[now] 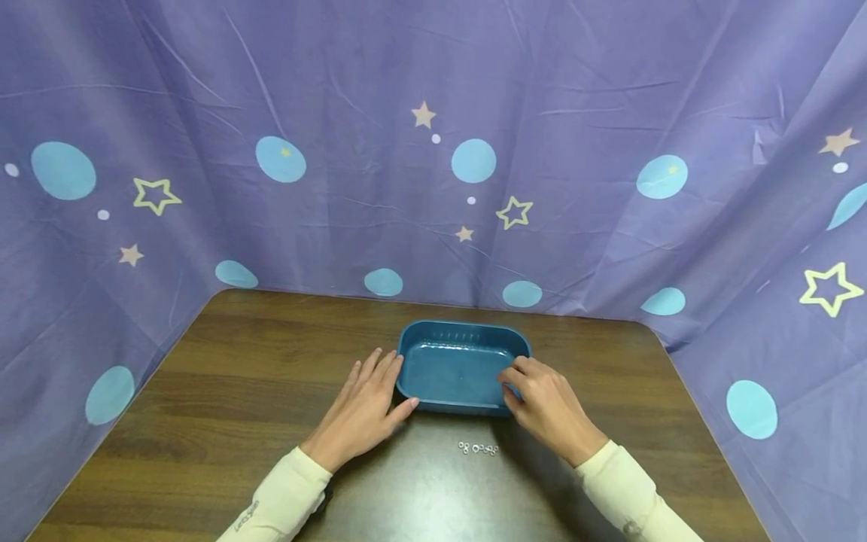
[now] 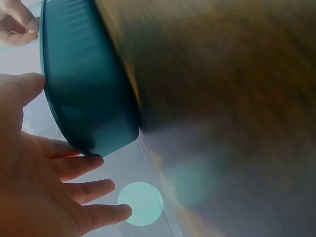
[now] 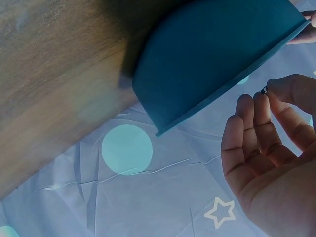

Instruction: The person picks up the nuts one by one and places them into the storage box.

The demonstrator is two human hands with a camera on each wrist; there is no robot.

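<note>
A blue plastic tray (image 1: 460, 407) with raised walls stands on the wooden table. At its left end my left hand (image 1: 363, 410) lies with fingers spread and fairly straight, thumb and fingertips against the rim. Over the tray's right end, my right hand (image 1: 545, 403) pinches a small metal nut (image 3: 264, 90) between thumb and fingertips; most of the nut is hidden by them. Several more small silver nuts (image 1: 476, 449) lie in a loose row on the table in front of the tray.
The brown wooden table (image 1: 271, 361) reaches back to a purple curtain (image 1: 379, 150) patterned with stars and blue dots, which also hangs along both sides. Light glares off the table's front middle.
</note>
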